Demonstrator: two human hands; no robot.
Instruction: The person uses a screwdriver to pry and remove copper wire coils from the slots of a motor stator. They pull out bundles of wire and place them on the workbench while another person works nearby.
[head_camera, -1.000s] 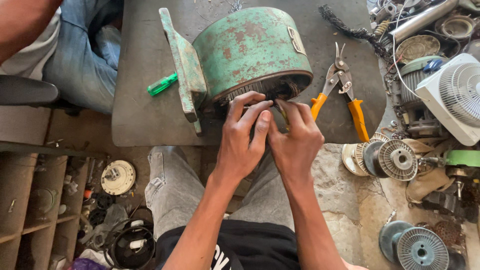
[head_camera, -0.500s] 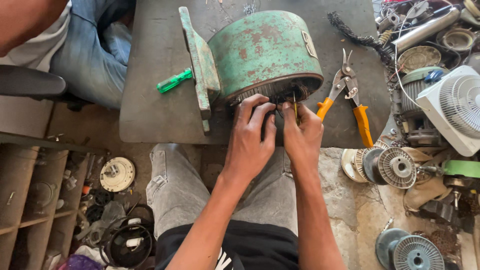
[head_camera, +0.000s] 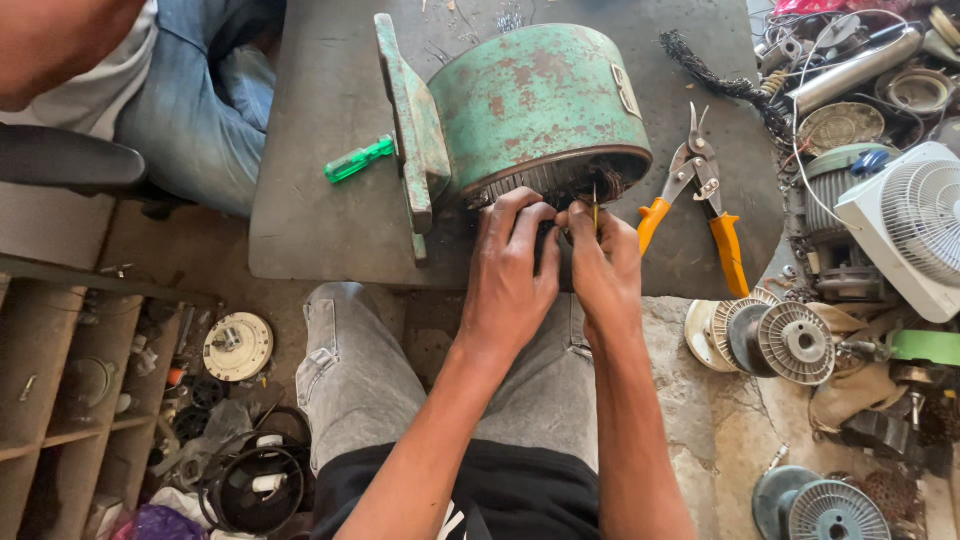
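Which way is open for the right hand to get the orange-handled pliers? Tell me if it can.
Probably yes. The pliers lie on the table just right of the right hand, with bare tabletop between them. But the hand pinches a thin tool at the green motor housing and would need freeing first.

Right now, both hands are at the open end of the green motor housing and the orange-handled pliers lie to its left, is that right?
Not quite: in the head view the pliers lie to the right of the motor housing. Both the left hand and the right hand are indeed at its open end.
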